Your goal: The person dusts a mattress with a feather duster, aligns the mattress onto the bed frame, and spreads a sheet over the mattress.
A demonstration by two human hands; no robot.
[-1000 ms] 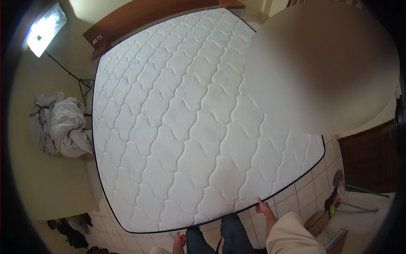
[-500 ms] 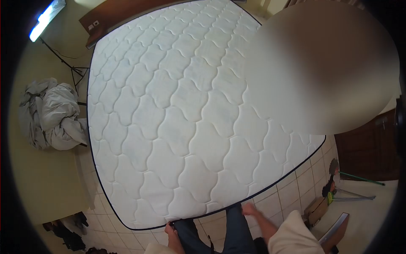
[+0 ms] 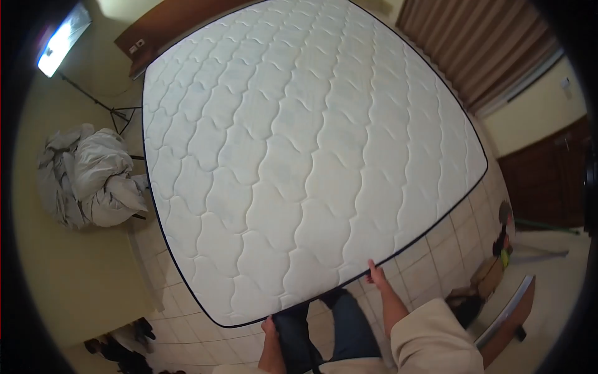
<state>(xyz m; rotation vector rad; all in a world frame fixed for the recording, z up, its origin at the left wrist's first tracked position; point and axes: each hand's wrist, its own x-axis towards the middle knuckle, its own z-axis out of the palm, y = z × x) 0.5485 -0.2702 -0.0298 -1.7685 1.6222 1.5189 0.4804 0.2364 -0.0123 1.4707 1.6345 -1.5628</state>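
A large white quilted mattress with a dark piped edge fills the middle of the view. My right hand grips its near edge, thumb on top and the other fingers hidden below the rim. Farther left along that same edge, my left hand is closed on the border near the front corner; its fingers are partly hidden. My legs in dark trousers stand against the near side, between the two hands.
Crumpled pale bedding is heaped on the left. Behind it stands a lit lamp on a tripod. A wooden headboard is at the far end, a brown curtain and dark door on the right. Dark items lie lower left.
My right hand has gone from beside my thigh up to the mattress edge and taken hold. The view has shifted, and the large blur at the right is gone, showing the curtain.
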